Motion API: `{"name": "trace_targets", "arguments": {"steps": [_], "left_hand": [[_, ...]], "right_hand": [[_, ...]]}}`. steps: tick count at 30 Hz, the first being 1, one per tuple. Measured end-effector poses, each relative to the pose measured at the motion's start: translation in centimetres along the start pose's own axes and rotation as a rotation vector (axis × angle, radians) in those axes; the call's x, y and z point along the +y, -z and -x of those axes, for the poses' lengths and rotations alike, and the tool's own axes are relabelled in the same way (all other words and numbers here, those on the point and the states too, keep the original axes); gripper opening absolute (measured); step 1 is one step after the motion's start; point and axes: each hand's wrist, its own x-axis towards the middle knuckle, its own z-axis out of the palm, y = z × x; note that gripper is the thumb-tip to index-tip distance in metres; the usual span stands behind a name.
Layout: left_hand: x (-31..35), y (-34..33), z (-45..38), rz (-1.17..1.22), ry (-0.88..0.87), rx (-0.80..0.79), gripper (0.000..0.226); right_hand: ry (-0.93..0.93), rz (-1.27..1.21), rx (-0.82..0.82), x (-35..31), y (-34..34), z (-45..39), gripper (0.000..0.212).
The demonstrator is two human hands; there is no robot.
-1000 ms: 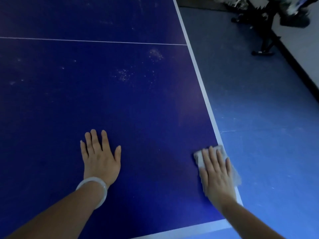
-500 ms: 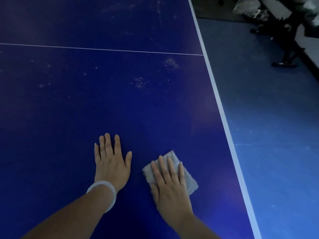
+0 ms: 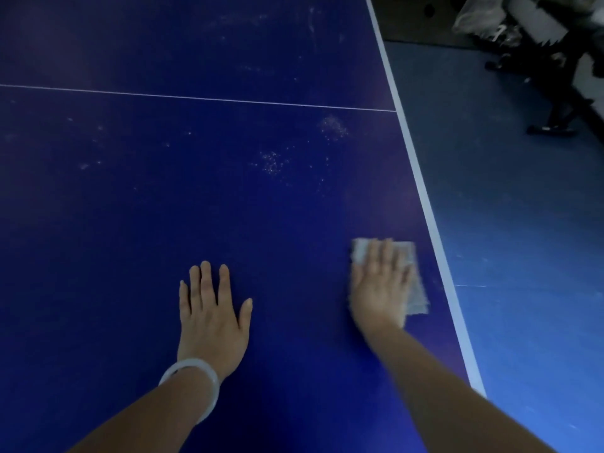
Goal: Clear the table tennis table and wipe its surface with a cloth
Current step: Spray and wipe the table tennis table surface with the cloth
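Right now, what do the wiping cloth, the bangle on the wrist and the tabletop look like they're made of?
Cloth: pale grey, soft fabric by the look, flattened under the right hand; blur hides the weave.
Bangle: smooth, milky and slightly translucent, perhaps jade, glass or plastic; on the left wrist.
Table tennis table: rigid flat board with a matte dark blue painted finish, white lines and pale dusty specks.

Right hand [image 3: 380, 286] with the cloth [image 3: 414, 282] under its flat palm has slid back right across the worktop [image 3: 163, 191], from just beside the left hand [image 3: 212, 317] half a second ago to near the white edge line [image 3: 434, 230]. A second ago it sat on that line; now just short of it, motion-blurred.
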Motion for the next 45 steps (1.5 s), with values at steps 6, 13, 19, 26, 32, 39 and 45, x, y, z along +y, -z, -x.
{"name": "trace_targets", "arguments": {"steps": [6,13,19,26,32,39,45], "left_hand": [[-0.1,-0.2,0.0,-0.017,0.001,-0.007,0.078],[-0.1,0.1,0.1,-0.017,-0.009,-0.005,0.076],[0.1,0.4,0.2,-0.010,-0.017,-0.017,0.076],[0.0,0.4,0.3,0.009,-0.008,-0.053,0.076],[-0.4,0.5,0.4,0.058,-0.033,-0.040,0.075],[-2.2,1.3,-0.3,0.248,-0.099,-0.134,0.071],[-10.8,2.3,1.3,0.156,-0.416,-0.130,0.059]], "right_hand": [[0.481,0.045,-0.107,-2.1,-0.5,-3.1,0.063],[-0.020,-0.022,-0.134,6.7,1.3,-9.6,0.057],[-0.121,-0.050,-0.102,8.3,1.1,-2.7,0.060],[-0.212,-0.031,-0.063,9.6,0.3,7.4,0.062],[-0.373,-0.068,-0.030,10.2,-0.4,16.3,0.062],[-0.611,-0.117,-0.021,10.0,-0.6,22.3,0.059],[-0.557,-0.091,-0.036,1.0,-0.8,22.0,0.060]]}}
